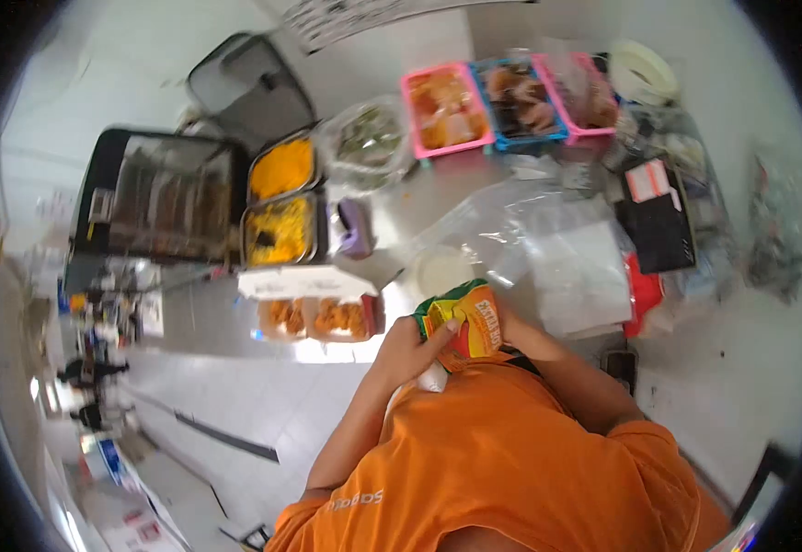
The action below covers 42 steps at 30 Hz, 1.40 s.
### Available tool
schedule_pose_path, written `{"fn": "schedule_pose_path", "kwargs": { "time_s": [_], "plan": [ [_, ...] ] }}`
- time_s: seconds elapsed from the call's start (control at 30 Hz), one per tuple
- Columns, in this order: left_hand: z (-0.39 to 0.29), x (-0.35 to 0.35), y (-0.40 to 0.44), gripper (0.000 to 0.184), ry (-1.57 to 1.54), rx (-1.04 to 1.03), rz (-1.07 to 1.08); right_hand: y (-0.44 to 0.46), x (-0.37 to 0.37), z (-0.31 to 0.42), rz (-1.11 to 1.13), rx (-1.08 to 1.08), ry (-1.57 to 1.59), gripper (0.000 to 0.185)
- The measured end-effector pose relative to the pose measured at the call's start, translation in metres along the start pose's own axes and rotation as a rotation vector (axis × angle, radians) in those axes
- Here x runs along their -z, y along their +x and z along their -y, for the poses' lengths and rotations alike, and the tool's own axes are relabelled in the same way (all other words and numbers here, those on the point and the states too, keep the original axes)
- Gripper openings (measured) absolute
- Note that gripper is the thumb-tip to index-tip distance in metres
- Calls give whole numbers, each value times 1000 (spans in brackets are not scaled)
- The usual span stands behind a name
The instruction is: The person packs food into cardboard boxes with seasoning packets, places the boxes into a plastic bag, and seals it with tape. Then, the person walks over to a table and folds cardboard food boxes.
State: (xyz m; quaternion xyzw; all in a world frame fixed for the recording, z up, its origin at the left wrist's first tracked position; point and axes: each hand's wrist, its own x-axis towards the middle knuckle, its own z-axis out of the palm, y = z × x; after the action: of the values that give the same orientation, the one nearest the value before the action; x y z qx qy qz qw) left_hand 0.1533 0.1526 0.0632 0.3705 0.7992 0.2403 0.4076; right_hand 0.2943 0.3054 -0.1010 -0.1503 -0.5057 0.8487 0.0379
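Green-and-orange packet point(468, 324) at near edge of counter point(392, 276). Left hand point(405, 351): fingers clamped on packet, thumb across front. Right hand point(514, 331) at opposite side; fingers mostly hidden, possibly gripping, cannot tell.

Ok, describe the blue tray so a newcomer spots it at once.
Along the far side of the metal table, three trays stand side by side. The blue tray is the middle one, holding dark and pinkish pieces. Its neighbours, the left pink tray and the right pink tray, share one colour; it alone is blue.
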Motion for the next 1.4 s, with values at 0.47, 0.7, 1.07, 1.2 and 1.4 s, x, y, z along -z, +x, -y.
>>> {"fn": "schedule_pose_path", "kwargs": {
  "time_s": [0.47, 0.7, 1.07, 1.2, 1.4],
  "plan": [
    [256, 41, -181, 33, -1065, 245, -606, 147, -184, 21, -48, 507, -1093, 41],
    [267, 66, -131, 29, -700, 67, -259, 96, -209, -40, 201, -5, -675, 74],
    [314, 82, -92, 21, -537, -102, 242, -93, -115, -108, -1114, 149, 144, 51],
    [314, 66, -93, 21, -479, -75, 432, -168, -134, -185, -1377, -85, 59, 52],
    [355, 15, -105, 23, -234, -69, 482, -322, -39, -395, -2108, -147, -338, 57]
  ]
}}
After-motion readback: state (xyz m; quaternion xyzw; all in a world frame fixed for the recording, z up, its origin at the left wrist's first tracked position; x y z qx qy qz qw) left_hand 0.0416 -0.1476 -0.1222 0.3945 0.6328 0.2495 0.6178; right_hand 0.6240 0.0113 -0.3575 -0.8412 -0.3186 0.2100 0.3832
